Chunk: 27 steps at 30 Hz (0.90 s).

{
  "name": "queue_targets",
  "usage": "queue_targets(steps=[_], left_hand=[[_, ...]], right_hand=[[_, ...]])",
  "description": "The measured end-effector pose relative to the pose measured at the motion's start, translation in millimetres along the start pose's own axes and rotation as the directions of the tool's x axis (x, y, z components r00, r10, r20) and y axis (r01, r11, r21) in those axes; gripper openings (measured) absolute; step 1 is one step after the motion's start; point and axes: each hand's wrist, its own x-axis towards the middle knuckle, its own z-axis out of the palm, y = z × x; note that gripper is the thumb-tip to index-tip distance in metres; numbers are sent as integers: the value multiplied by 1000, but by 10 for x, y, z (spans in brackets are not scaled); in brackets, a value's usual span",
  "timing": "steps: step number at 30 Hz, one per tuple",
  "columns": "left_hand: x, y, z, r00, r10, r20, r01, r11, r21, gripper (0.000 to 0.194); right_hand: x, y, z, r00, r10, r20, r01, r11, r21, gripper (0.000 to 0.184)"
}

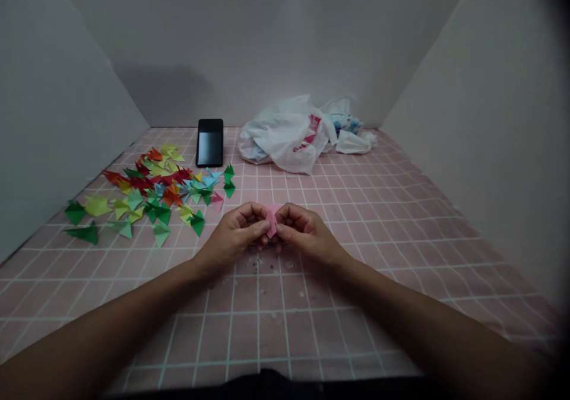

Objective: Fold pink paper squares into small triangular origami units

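Note:
Between my left hand (234,237) and my right hand (303,231) I pinch a small folded piece of pink paper (272,219), gripping it from both sides with thumbs and fingers. Its lower tip hangs below my thumbs, and part of it is hidden by my fingers. To the left of my left hand lies a scattered pile of folded origami paper triangles (154,195) in green, yellow, red, orange and light blue. The nearest, a dark green one (197,222), lies just beyond my left hand, not touching it.
A black smartphone (209,143) leans upright at the back of the pink grid-patterned mat (356,210). White plastic bags (285,134) are heaped at the back right. Pale walls (57,115) rise on the left, back and right. Small scraps lie on the mat below my hands.

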Motion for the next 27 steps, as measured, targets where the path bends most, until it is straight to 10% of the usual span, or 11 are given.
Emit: queue_targets(steps=[10,16,27], left_hand=[[-12,7,54,994,93,-51,-92,996,17,29],[-23,-2,31,999,25,-30,-25,1000,8,25],[-44,67,44,982,184,-52,-154,923,353,18]], right_hand=[[-17,-6,24,995,-64,-79,56,993,-103,17],[-62,-54,14,956,-282,-76,210,845,-492,13],[-68,-57,32,959,-283,12,235,772,-590,16]])
